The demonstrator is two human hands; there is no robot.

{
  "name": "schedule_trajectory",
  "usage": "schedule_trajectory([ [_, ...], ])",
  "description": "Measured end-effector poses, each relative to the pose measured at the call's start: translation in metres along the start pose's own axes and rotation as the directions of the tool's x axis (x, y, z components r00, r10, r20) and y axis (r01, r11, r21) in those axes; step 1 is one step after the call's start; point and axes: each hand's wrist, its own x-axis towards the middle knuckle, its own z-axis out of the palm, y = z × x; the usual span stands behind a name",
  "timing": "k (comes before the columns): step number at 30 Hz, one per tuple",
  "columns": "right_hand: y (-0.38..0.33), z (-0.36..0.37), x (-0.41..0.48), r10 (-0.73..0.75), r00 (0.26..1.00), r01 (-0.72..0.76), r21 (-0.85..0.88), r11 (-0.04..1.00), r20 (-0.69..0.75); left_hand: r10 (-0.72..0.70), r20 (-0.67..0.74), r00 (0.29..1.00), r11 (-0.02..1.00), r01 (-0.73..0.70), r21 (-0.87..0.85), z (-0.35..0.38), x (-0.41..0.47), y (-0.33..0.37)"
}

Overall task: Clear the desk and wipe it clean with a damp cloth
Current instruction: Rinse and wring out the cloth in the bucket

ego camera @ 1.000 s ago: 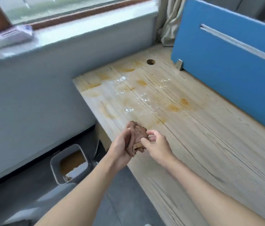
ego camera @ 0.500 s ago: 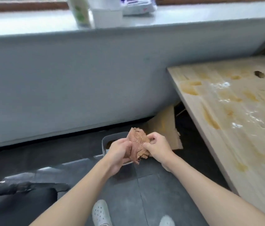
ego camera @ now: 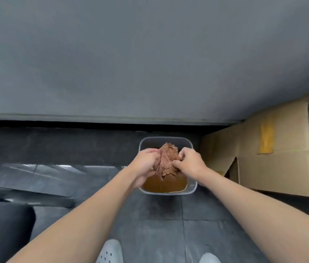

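Note:
A crumpled brown cloth (ego camera: 167, 160) hangs between both hands, directly above a clear plastic tub (ego camera: 192, 190) that stands on the dark floor. Brown murky water fills the bottom of the tub. My left hand (ego camera: 144, 164) grips the cloth's left side with curled fingers. My right hand (ego camera: 189, 163) grips its right side the same way. The cloth's lower tip dangles just over the water. The desk is out of view.
A grey wall (ego camera: 150, 63) rises behind the tub. Flattened cardboard (ego camera: 267, 158) leans against it to the right. A black chair seat (ego camera: 1, 230) sits at the lower left. White shoes (ego camera: 110, 251) show at the bottom edge.
My view swung left and down from the desk to the floor. Both hands carried the cloth off the desk edge and now hold it over the tub.

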Motion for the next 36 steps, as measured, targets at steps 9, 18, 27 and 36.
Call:
schedule_trajectory([
  [9,0.106,0.101,0.124,-0.19,0.978,0.208,-0.276,0.938,0.089,0.035,-0.011,0.999,0.964,-0.031,0.263,0.016,0.153,-0.097],
  [18,0.125,0.141,0.177,-0.173,0.96,0.274,-0.602,0.75,0.221,-0.058,0.012,0.998,0.725,0.034,0.688,0.017,0.219,-0.134],
  [27,0.11,0.135,0.171,-0.093,0.993,0.112,-0.331,0.937,0.073,0.261,-0.012,0.965,0.59,-0.149,0.794,0.024,0.228,-0.146],
  [36,0.091,0.117,0.171,0.117,0.993,-0.107,0.276,0.955,-0.02,0.149,0.154,0.977,0.966,-0.177,0.187,0.014,0.224,-0.132],
])
